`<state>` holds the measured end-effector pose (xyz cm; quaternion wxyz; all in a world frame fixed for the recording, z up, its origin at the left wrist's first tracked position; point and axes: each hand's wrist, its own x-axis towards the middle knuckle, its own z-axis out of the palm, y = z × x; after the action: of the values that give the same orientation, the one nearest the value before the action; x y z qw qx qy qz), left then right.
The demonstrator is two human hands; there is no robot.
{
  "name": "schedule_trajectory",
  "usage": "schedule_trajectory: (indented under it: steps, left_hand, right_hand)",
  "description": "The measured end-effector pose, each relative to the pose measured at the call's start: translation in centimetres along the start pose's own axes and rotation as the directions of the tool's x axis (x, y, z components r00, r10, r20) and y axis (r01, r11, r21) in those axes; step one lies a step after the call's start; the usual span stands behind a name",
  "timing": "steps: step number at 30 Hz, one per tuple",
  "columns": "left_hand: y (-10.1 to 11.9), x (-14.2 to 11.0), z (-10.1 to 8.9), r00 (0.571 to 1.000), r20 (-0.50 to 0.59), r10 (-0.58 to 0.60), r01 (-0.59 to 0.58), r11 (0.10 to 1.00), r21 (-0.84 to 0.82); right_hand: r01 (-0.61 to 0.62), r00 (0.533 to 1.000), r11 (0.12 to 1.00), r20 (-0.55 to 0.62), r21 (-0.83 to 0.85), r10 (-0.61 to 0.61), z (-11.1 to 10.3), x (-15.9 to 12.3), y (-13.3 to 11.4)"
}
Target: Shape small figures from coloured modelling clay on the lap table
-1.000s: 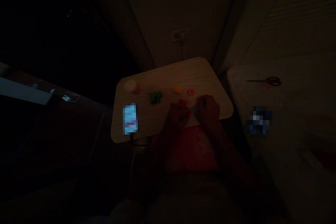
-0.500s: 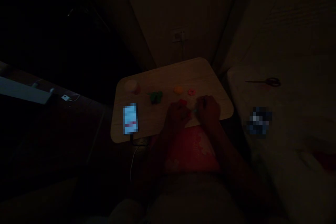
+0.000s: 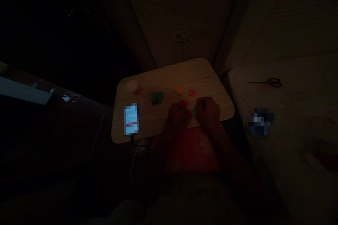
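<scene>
In dim light my left hand [image 3: 177, 116] is closed at the front edge of a small wooden table. A small red piece [image 3: 189, 115] shows at its fingertips, its kind too dark to tell. Just beyond these fingers lies another red piece [image 3: 184, 102]. My right hand [image 3: 210, 111] is curled beside it, with a small pale green piece [image 3: 195, 112] at its fingertips. A narrow gap parts the two held pieces. Farther back are a yellow-orange piece [image 3: 179, 90] and a pink flower-shaped piece [image 3: 192, 92]. A green piece [image 3: 157, 97] lies to the left.
On the left of the table [image 3: 148, 123] are a lit phone [image 3: 131, 119] and a pale-lidded tub [image 3: 132, 87]. Scissors [image 3: 265, 82] and a blurred packet-like item [image 3: 261, 122] lie on the pale surface at right. A wall socket [image 3: 181, 35] is behind.
My hands have shifted only slightly. The red piece and the pale green piece at my fingertips look a little farther apart.
</scene>
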<state>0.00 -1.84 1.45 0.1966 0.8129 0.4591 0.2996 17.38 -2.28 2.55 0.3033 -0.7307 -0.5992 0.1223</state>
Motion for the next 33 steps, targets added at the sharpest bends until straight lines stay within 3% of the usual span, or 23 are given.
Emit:
schedule_trajectory:
  steps: [7, 17, 29, 33]
  left_hand:
    - [-0.3, 0.1, -0.1, 0.999, -0.003, 0.043, -0.044, 0.999, -0.033]
    - [-0.1, 0.1, -0.2, 1.0, 0.021, 0.021, -0.021, 0.999, -0.024]
    - [-0.2, 0.1, -0.1, 1.0, 0.011, 0.026, -0.026, 1.0, -0.013]
    - [-0.2, 0.0, 0.0, 1.0, 0.014, 0.025, -0.025, 1.0, -0.001]
  right_hand:
    - [0.029, 0.998, 0.997, 0.055, -0.069, -0.025, 0.5, -0.8, -1.5]
    - [-0.035, 0.998, 0.99, 0.056, -0.133, 0.043, 0.6, -1.0, -2.5]
    - [-0.041, 0.998, 0.996, 0.044, -0.08, 0.045, 0.5, -0.6, -2.2]
    - [-0.058, 0.996, 0.988, 0.059, -0.146, 0.068, 0.6, -0.4, -2.7]
